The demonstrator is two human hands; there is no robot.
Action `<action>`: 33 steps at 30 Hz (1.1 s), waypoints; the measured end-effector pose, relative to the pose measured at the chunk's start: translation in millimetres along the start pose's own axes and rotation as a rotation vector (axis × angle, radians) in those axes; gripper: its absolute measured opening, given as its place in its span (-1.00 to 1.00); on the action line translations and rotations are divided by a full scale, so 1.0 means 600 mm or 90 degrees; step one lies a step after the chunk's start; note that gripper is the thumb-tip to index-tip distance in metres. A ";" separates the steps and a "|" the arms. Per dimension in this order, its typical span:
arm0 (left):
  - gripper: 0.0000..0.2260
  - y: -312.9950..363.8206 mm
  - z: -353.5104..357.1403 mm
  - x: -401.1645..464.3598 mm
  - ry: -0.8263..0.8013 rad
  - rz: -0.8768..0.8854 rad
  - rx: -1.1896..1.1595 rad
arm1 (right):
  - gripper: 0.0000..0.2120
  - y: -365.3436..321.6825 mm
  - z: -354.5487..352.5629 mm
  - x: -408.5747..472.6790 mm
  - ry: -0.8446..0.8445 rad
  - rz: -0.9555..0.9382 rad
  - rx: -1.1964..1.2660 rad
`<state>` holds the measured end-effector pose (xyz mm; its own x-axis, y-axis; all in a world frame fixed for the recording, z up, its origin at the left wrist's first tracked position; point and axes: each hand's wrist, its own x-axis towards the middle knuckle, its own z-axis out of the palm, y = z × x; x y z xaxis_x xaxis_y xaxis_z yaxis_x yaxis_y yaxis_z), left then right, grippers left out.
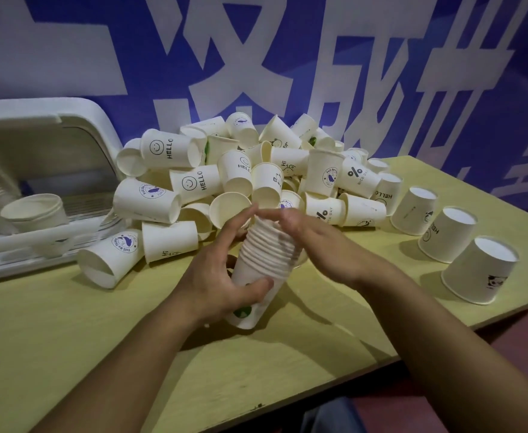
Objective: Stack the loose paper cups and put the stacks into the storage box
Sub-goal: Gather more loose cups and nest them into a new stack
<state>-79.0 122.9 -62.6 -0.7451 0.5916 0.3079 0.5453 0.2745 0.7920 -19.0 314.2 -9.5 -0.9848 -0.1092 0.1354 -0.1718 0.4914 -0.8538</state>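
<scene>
— While my left hand (pixel 222 276) grips the cup stack (pixel 261 260) over the table (pixel 69 339), where's your right?
— My right hand (pixel 312 235) rests open-fingered on its top rims, before the loose pile (pixel 241 170)

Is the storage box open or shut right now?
Open: the storage box has its lid raised behind it, and a cup stack lies inside.

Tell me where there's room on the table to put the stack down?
Bare table lies near the front edge, left of the left hand, below the storage box. It's crowded behind the stack, where the cup pile lies, and three upside-down cups stand at right.
</scene>
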 end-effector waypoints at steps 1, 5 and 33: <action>-0.15 -0.001 -0.003 0.001 0.005 0.001 -0.006 | -0.36 0.009 -0.001 0.012 0.065 0.003 0.008; -0.26 -0.001 -0.013 0.006 0.012 -0.033 -0.018 | -0.45 0.071 -0.012 0.065 0.218 0.136 -0.311; -0.18 -0.012 -0.076 -0.015 0.063 -0.024 -0.032 | -0.61 0.031 0.061 0.014 0.197 -0.019 0.132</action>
<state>-94.0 81.1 -47.2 -0.8001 0.5035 0.3262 0.4986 0.2556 0.8283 -29.6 291.1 -42.8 -0.9465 0.1608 0.2796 -0.2223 0.3031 -0.9267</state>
